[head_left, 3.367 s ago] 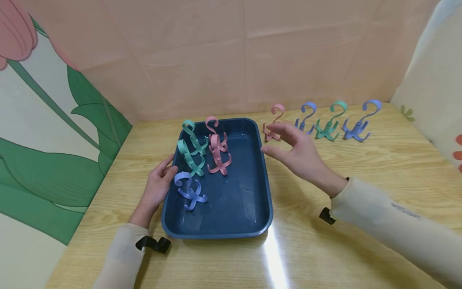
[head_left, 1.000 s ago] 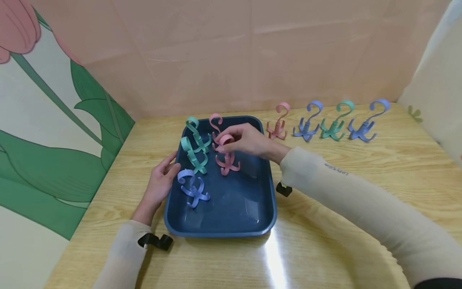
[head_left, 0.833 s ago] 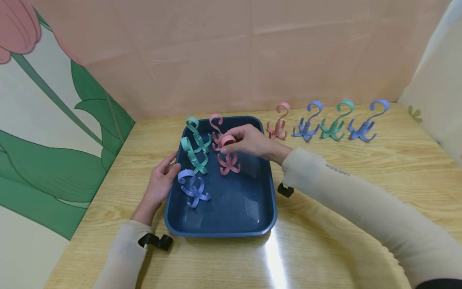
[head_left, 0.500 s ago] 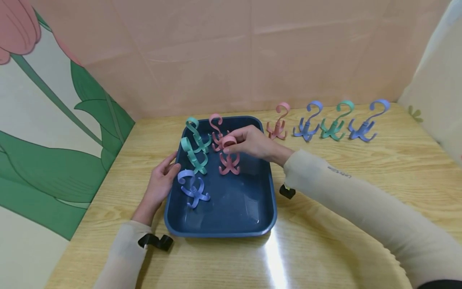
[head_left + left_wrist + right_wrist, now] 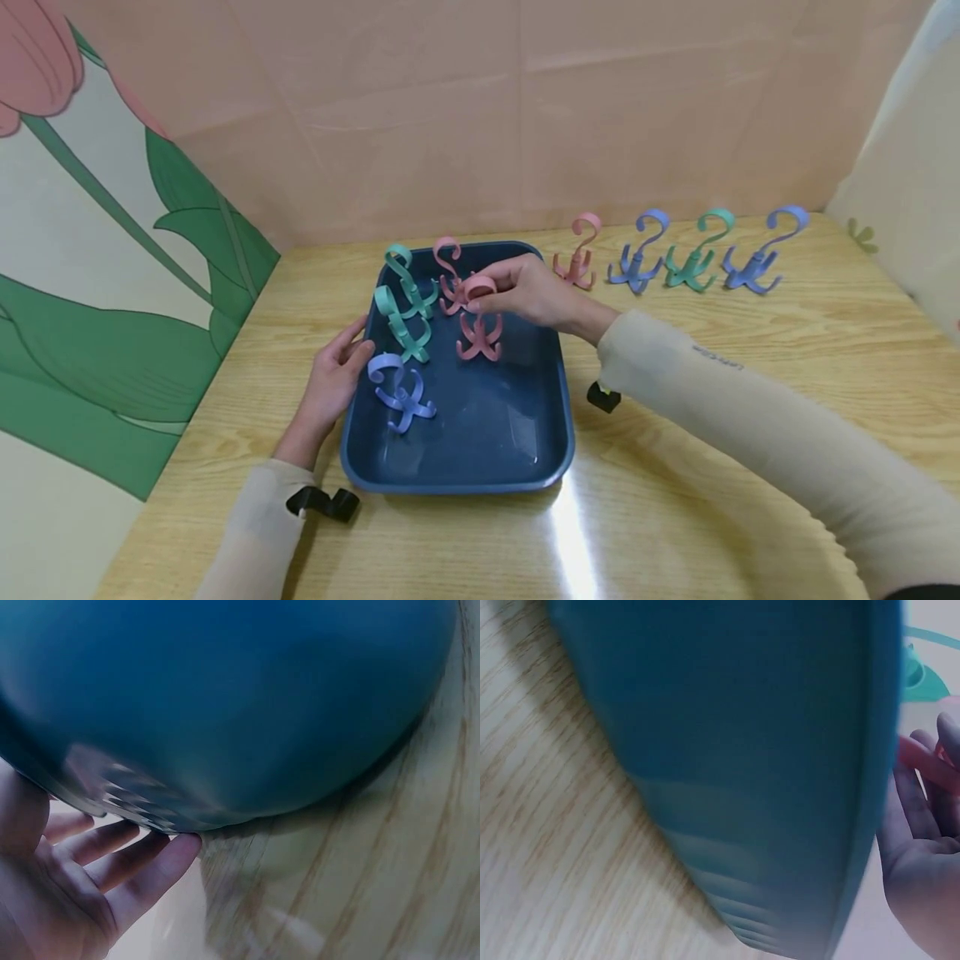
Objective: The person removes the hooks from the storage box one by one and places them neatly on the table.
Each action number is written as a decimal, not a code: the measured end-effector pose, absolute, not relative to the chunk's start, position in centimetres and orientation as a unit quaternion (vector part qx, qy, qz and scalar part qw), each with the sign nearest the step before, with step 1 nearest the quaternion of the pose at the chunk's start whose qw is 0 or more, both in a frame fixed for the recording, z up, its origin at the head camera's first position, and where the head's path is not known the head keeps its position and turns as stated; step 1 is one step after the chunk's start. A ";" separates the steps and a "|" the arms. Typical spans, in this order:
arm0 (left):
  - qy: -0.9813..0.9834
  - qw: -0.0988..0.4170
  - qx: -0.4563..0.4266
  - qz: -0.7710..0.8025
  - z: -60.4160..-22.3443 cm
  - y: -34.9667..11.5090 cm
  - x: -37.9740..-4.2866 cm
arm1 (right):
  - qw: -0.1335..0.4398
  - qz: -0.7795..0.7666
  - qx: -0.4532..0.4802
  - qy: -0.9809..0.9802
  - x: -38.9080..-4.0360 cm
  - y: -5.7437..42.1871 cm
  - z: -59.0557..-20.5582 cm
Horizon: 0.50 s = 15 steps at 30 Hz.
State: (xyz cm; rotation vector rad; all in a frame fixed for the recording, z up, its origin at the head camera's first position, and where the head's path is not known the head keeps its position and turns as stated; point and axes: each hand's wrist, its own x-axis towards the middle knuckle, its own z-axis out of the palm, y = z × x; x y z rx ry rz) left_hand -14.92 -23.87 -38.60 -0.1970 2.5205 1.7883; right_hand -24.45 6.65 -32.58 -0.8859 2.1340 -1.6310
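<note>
My right hand [image 5: 528, 292] pinches the curled top of a pink four-prong hook hanger [image 5: 480, 337] over the dark blue tray [image 5: 510, 479]; whether its prongs touch the floor is unclear. In the right wrist view the tray wall [image 5: 742, 750] hides part of the fingers and the pink hook [image 5: 930, 765]. My left hand [image 5: 333, 379] holds the tray's left side, thumb at the rim and fingers against the outer wall. Also in the tray are another pink hanger [image 5: 452, 292], two green hangers [image 5: 411, 292] [image 5: 408, 337] and a blue hanger [image 5: 405, 404].
On the wooden table [image 5: 712, 358], right of the tray, stands a row of hangers: pink [image 5: 575, 267], blue [image 5: 636, 271], green [image 5: 690, 267] and blue [image 5: 752, 271]. A pink-beige backdrop [image 5: 517, 125] rises behind. A painted panel [image 5: 97, 250] borders the left.
My right hand has come from beside the tray's right rim to the pink hanger inside and taken hold of its top. That hanger has shifted slightly right. My left hand stays on the tray.
</note>
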 end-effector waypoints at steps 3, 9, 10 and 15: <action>0.814 0.022 -0.064 0.576 -38.7 -23.9 -15.0 | 0.148 -0.565 -0.310 0.750 -24.4 7.0 -32.3; 0.813 0.024 -0.061 0.579 -38.6 -23.8 -14.9 | 0.147 -0.564 -0.311 0.751 -24.1 7.8 -31.8; 0.812 0.025 -0.061 0.581 -38.6 -23.8 -14.9 | 0.147 -0.564 -0.310 0.751 -24.0 7.9 -31.7; 0.811 0.030 -0.064 0.581 -38.4 -23.8 -14.7 | 0.135 -0.566 -0.299 0.757 -23.3 8.6 -30.7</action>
